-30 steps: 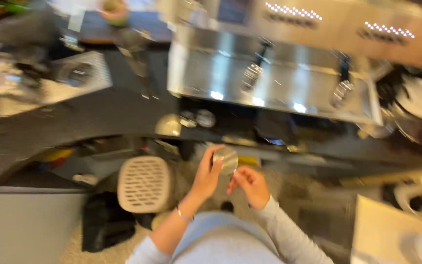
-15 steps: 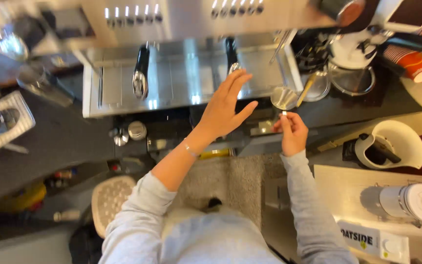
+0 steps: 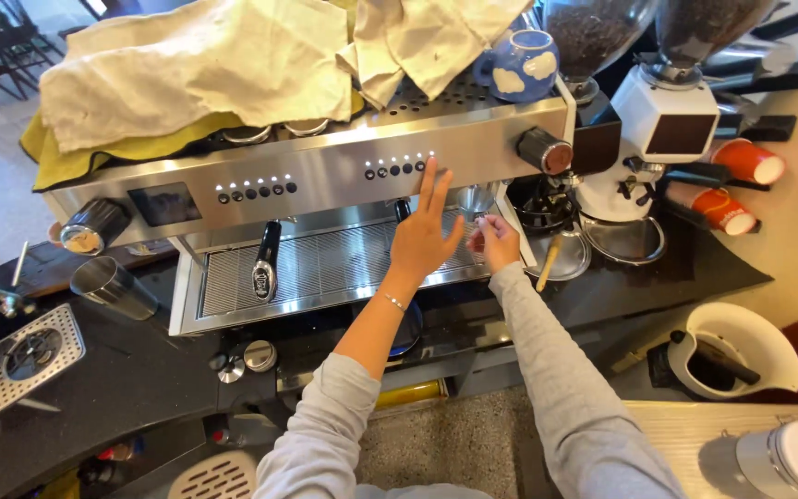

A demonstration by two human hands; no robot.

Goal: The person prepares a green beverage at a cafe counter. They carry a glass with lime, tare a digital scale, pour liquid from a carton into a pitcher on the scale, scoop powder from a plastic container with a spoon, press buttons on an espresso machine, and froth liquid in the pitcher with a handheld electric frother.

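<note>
In the head view, the left hand point(image 3: 422, 236) is reaching up to the front panel of the steel espresso machine point(image 3: 325, 176), fingers spread wide and flat, its fingertips point(image 3: 431, 169) lying at the row of small buttons point(image 3: 399, 168); its grip is wide and holding nothing. The right hand point(image 3: 496, 242) is sitting just beside it, its grip narrow and pinched on a small metal cup point(image 3: 476, 199) that is standing under the right end of the panel, above the ribbed drip tray point(image 3: 325, 268). A black portafilter handle point(image 3: 266, 263) is hanging down over the tray, well apart to the left of both hands, so open room is lying between it and the left wrist. Rumpled cloths point(image 3: 205, 65) are lying over the machine's top edge beside a blue mug point(image 3: 524, 63). To the right, a white grinder point(image 3: 667, 129) is crowding the machine's right edge, with two red paper cups point(image 3: 736, 185) lying near it. The dark table point(image 3: 122, 379) is running along the machine's front edge, carrying a steel tumbler point(image 3: 113, 286) on the left.
</note>
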